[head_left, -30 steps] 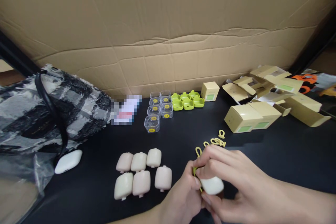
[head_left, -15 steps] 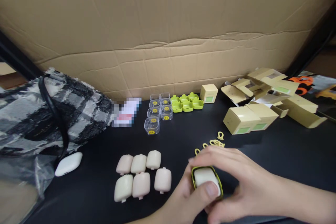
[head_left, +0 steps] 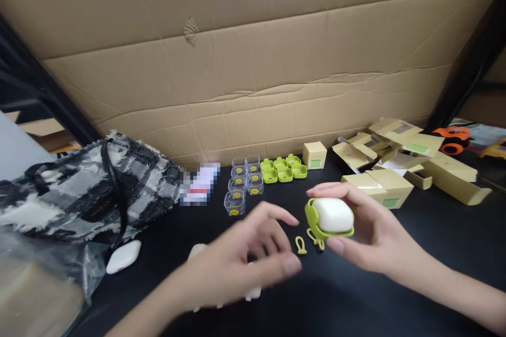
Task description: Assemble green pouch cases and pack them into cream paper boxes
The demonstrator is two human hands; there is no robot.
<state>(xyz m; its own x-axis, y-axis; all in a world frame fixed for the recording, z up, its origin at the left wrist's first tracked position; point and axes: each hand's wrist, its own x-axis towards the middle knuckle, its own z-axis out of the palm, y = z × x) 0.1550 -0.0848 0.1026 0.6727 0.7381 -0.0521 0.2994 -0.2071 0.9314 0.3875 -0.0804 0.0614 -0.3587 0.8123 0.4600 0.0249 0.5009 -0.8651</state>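
Observation:
Raised at the right, my right hand [head_left: 367, 221] grips a lime-green case [head_left: 312, 216] between thumb and fingers. A smooth white rounded block [head_left: 336, 215] sits in this case and bulges out of it. My left hand [head_left: 253, 253] is apart from it, fingers spread and thumb stretched out, holding nothing. Beneath that hand, pale rounded pieces [head_left: 197, 250] are mostly hidden. Small yellow loops [head_left: 301, 245] with little feet lie on the black table between and below the hands.
Clear cups with yellow stickers [head_left: 234, 203] and lime-green shells [head_left: 284, 174] stand in rows at the back. Cream boxes [head_left: 315, 155] and opened cartons [head_left: 454, 168] lie at the right. A plaid bag [head_left: 146, 184] and a white rounded object [head_left: 124, 256] are at the left.
My left hand has let go of the green case and moved left with fingers spread. My right hand has lifted the case and tilted it. The view has shifted a little.

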